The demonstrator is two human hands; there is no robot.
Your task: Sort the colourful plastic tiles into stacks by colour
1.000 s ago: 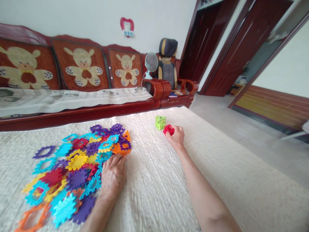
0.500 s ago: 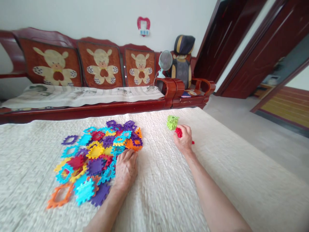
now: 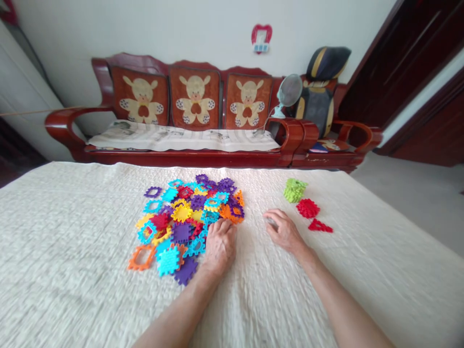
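Note:
A pile of toothed plastic building tiles [image 3: 181, 232] in turquoise, purple, yellow, red and orange covers the left-centre of the table. At its right edge rests my left hand [image 3: 221, 244], back up, fingers curled down and together against the tiles; whatever lies under the fingertips is hidden. To the right, my right hand [image 3: 284, 231] is over the cloth, thumb and fingers apart, with nothing in them. Beyond it stands a stack of lime-green tiles [image 3: 295, 190]. A red stack of tiles [image 3: 308, 208] is nearer, with a red triangular tile [image 3: 320, 226] lying beside it.
A cream quilted cloth [image 3: 90, 241] covers the table. Behind it is a red wooden sofa [image 3: 174, 157] with bear-patterned cushions [image 3: 195, 99]. A small fan [image 3: 290, 91] stands near the sofa's right arm, by a chair with a massage pad [image 3: 315, 108].
My right hand has left the red tiles and moved left toward the pile, fingers now apart. My left hand stays by the pile's edge. The camera view has swung to the left.

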